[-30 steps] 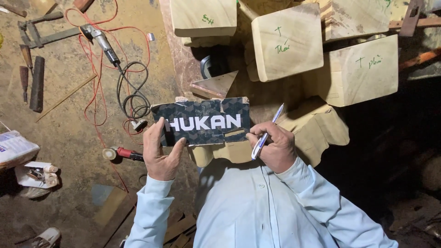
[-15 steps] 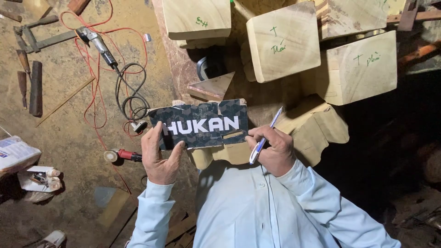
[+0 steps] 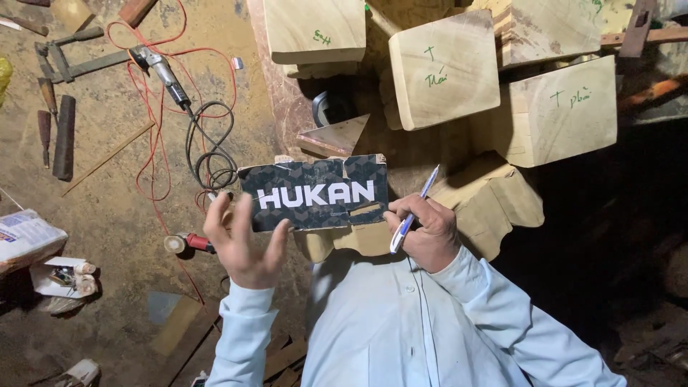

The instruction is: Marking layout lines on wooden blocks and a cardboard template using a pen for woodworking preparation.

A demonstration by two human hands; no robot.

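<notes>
A dark patterned card (image 3: 315,192) with large white lettering is held level above a carved pale wood piece (image 3: 494,204). My left hand (image 3: 240,247) is at the card's left end with its fingers spread apart and the thumb against the lower edge. My right hand (image 3: 426,233) is closed around a blue and white pen (image 3: 414,209), and its fingertips pinch the card's right edge. Both my sleeves are light blue.
Several pale wood blocks (image 3: 444,68) with green marks lie ahead. On the dirt floor at left are a power tool (image 3: 166,72) with red and black cords (image 3: 211,154), chisels (image 3: 54,125), a red-handled tool (image 3: 190,244) and a paper packet (image 3: 25,236).
My left hand has loosened from the card's left end and its fingers have spread. The card and my right hand with the pen stay about where they were.
</notes>
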